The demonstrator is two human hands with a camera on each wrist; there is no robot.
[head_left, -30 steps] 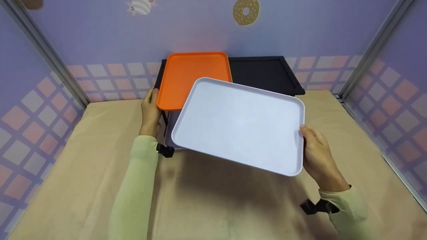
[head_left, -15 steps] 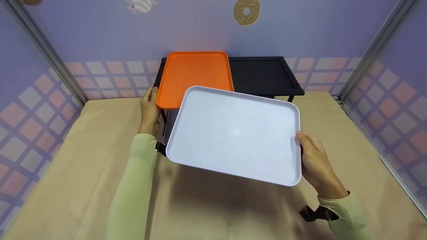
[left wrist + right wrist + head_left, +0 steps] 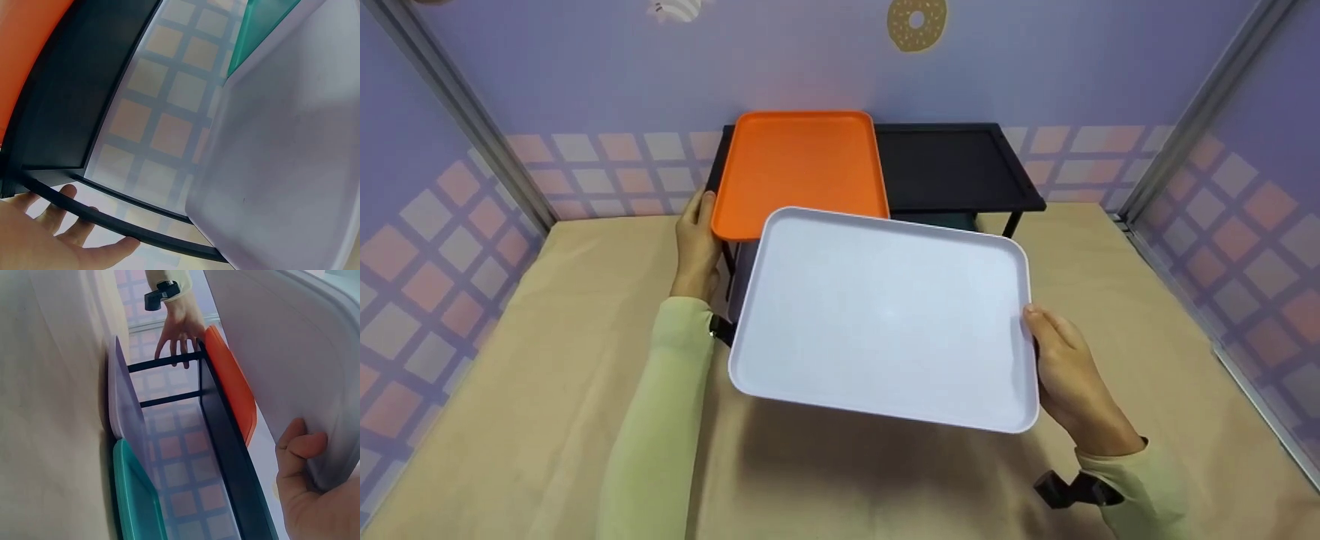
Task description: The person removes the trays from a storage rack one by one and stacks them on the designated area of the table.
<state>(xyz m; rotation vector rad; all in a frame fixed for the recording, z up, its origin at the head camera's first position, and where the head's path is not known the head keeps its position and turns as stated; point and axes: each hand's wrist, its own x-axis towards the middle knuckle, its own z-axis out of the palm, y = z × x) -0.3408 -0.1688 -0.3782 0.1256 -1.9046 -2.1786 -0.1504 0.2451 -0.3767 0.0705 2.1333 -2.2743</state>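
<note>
Right hand [image 3: 1071, 379]: it grips the white tray [image 3: 885, 319] at the short edge, with the thumb over the rim.
White tray: it extends to the left from the right hand, raised above the table [image 3: 562, 360] and a little tilted; its shadow falls on the cloth below.
Work left: in my judgement, this tray is the one that waits, because it is not yet set down. Its final place I cannot tell.
Left hand [image 3: 697, 244]: the fingers are rather straight and spread, by the left end of the black stand [image 3: 956, 169]; they are at its legs [image 3: 129, 228], perhaps to steady it.
Work done: three other trays seem to have their places already, so I judge the work is well advanced.
Lilac tray [image 3: 122, 396]: low under the stand, at the left side.
Green tray [image 3: 138, 495]: also low, just beside the lilac tray, more to the right.
Orange tray [image 3: 802, 172]: on the left part of the stand's top, near the left hand.
Wall [image 3: 795, 60]: behind the stand.
</note>
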